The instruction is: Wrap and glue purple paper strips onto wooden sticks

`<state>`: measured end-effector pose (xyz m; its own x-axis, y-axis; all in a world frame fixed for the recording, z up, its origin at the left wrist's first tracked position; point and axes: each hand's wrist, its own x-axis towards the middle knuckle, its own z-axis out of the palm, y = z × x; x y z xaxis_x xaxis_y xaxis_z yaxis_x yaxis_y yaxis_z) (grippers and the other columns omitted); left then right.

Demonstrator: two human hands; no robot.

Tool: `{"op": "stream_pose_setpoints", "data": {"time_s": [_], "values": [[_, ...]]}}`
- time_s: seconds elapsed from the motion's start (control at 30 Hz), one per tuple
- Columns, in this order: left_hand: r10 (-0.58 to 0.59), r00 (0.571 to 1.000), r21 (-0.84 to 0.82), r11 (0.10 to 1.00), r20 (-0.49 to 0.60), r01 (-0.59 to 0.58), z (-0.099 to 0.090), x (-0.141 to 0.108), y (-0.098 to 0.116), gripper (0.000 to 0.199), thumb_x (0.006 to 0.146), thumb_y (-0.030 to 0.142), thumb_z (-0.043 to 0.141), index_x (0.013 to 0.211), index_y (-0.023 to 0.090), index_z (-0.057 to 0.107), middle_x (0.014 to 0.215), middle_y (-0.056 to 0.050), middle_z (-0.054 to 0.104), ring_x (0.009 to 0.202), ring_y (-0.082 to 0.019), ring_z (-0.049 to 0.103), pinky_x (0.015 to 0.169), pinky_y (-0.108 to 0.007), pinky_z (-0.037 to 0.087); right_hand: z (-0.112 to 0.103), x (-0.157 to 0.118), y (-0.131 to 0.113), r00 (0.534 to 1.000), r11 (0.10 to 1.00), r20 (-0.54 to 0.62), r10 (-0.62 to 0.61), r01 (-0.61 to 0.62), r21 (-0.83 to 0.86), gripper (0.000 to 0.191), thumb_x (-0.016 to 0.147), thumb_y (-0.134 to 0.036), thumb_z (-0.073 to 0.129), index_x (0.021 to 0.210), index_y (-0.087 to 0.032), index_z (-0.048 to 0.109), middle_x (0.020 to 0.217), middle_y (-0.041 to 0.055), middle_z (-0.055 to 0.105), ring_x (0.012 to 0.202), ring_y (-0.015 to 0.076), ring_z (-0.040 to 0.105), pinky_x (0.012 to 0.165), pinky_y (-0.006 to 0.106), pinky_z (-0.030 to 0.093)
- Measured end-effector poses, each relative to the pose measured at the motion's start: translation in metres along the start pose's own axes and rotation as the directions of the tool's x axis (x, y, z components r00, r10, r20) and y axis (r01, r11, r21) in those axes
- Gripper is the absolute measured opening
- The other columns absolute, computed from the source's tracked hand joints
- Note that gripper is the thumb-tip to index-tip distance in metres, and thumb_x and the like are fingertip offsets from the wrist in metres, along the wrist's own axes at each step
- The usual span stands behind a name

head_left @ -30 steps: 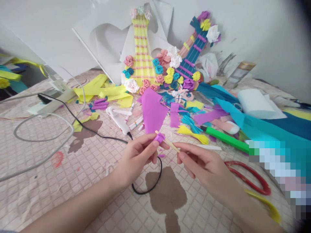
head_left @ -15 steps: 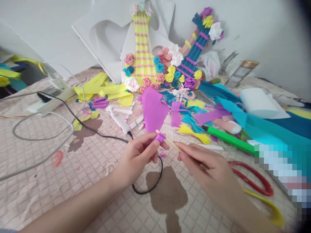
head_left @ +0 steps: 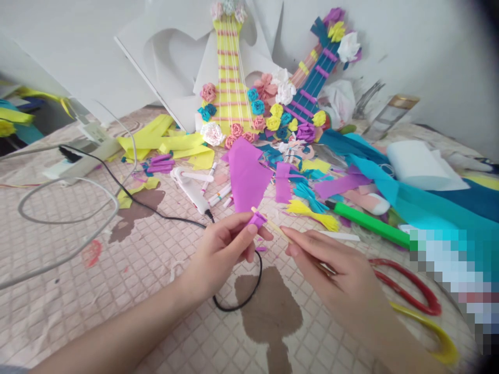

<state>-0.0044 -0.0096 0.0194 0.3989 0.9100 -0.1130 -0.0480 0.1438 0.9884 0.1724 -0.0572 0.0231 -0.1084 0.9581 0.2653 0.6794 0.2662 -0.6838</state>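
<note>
Stick of thin, pale wood (head_left: 277,229) is above the table (head_left: 148,254), its near end pinched by the right hand (head_left: 333,262). The left hand (head_left: 220,252) pinches a small purple paper strip (head_left: 256,220) around its other end. Beyond lies a large, flat purple paper piece (head_left: 248,174); farther stands a yellow guitar-shaped model with white strings (head_left: 228,78).

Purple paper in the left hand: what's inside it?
A stick: its tip shows past one end of the paper, and more runs to the right hand. Its middle is covered, and the left hand hides part of the paper.
</note>
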Motion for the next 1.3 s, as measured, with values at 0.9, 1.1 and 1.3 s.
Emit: {"op": "stream_pose_setpoints", "data": {"time_s": [0.9, 1.1, 1.3], "values": [[-0.049, 0.998, 0.013, 0.999, 0.032, 0.049, -0.0033, 0.0003, -0.002, 0.029, 0.086, 0.036, 0.048, 0.083, 0.013, 0.066, 0.044, 0.006, 0.037, 0.04, -0.004, 0.027, 0.038, -0.019, 0.017, 0.0018, -0.0028, 0.0016, 0.995, 0.994, -0.014, -0.103, 0.102, -0.048, 0.035, 0.084, -0.011, 0.047, 0.114, -0.021, 0.062, 0.092, 0.0055, 0.067, 0.078, 0.0157, 0.064, 0.06, 0.025, 0.052], [-0.061, 0.998, 0.009, 0.998, 0.03, 0.06, -0.0045, 0.0008, -0.0028, 0.029, 0.085, 0.037, 0.05, 0.078, 0.013, 0.064, 0.043, 0.006, 0.038, 0.039, -0.004, 0.028, 0.037, -0.019, 0.017, 0.002, -0.0036, 0.0023, 0.993, 0.992, -0.008, -0.117, 0.116, -0.041, 0.038, 0.084, -0.01, 0.047, 0.116, -0.025, 0.061, 0.093, 0.0049, 0.066, 0.079, 0.016, 0.064, 0.06, 0.025, 0.052], [-0.081, 0.997, -0.047, 0.996, 0.016, 0.081, -0.0034, -0.0001, 0.0023, 0.024, 0.08, 0.031, 0.053, 0.075, 0.012, 0.067, 0.043, 0.005, 0.042, 0.038, -0.004, 0.027, 0.037, -0.02, 0.017, 0.0018, -0.0035, 0.0007, 0.993, 0.993, -0.004, -0.12, 0.119, -0.02, 0.037, 0.083, -0.01, 0.047, 0.114, -0.025, 0.063, 0.084, 0.0039, 0.065, 0.067, 0.0129, 0.061, 0.05, 0.021, 0.048]]}}
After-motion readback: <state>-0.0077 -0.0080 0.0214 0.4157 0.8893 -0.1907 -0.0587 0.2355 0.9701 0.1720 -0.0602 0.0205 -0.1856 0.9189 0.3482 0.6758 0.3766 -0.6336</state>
